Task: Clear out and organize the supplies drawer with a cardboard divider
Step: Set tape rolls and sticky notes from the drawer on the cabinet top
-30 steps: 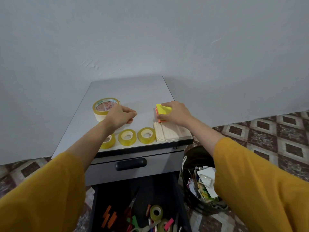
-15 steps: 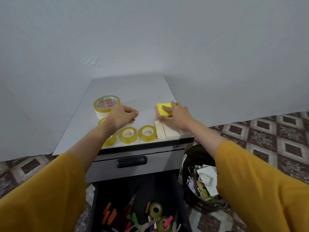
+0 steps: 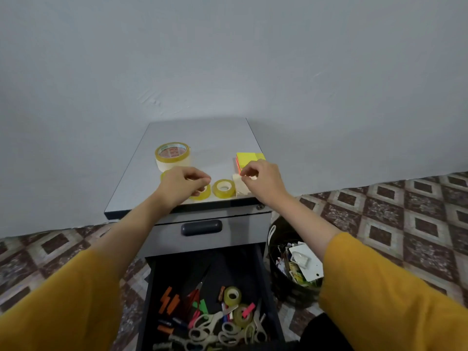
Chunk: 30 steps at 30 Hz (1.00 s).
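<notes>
A person in mustard sleeves stands over a small grey cabinet; its top serves as a counter [image 3: 202,138], and the supplies drawer [image 3: 228,269] below hangs open at the near edge of view. On the counter sit a large tape roll [image 3: 172,154] at far left and small tape rolls [image 3: 224,188] in a near row; a yellow sticky pad [image 3: 249,159] and a cream paper stack [image 3: 239,188] sit at right.

The left hand [image 3: 182,184] hovers curled over the small rolls, covering part of one; whether it grips anything cannot be told. The right hand [image 3: 263,182] hangs loosely curled above the cream stack, with nothing visible between its fingers.

The drawer holds scissors [image 3: 202,333], two more tape rolls [image 3: 232,295] and coloured markers in a heap at its near end; a dark bin [image 3: 272,239] of scraps stands to its right. No cardboard divider is in view.

The emptying step seems about half done; the next move likely calls for reaching down into the drawer and lifting out the tangled scissors carefully, then finding space on the crowded counter.
</notes>
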### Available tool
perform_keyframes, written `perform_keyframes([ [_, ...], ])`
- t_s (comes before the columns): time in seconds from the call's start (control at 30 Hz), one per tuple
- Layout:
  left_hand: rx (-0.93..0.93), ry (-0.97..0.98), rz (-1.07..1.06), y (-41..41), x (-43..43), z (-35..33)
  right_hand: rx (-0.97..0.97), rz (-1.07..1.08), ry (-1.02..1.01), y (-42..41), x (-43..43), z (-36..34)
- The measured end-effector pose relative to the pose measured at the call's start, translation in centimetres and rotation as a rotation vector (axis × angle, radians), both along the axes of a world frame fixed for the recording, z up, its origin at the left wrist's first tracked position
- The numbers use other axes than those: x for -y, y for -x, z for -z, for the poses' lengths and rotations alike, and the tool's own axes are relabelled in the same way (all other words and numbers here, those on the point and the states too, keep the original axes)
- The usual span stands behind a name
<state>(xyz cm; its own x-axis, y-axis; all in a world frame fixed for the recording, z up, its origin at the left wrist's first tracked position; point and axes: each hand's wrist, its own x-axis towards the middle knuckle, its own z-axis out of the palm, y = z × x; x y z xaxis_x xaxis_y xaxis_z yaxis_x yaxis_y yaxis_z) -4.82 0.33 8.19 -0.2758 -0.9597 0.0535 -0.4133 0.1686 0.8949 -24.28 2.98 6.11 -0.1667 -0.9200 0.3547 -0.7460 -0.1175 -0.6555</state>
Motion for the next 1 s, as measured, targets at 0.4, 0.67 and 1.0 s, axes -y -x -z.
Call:
perform_keyframes([
  [0.4,0.093,-0.211,0.030,-5.9,-9.3,8.8,0.088,-0.113,-0.143,-3.3,-8.6,7.0],
  [0.67,0.187,-0.374,-0.021,-8.0,-10.6,15.8,0.021,-0.189,-0.338,-4.2,-9.6,14.9],
  [1.0,0.255,-0.479,-0.046,-8.6,-8.1,22.4,-0.008,-0.201,-0.603,-4.2,-7.3,21.2],
])
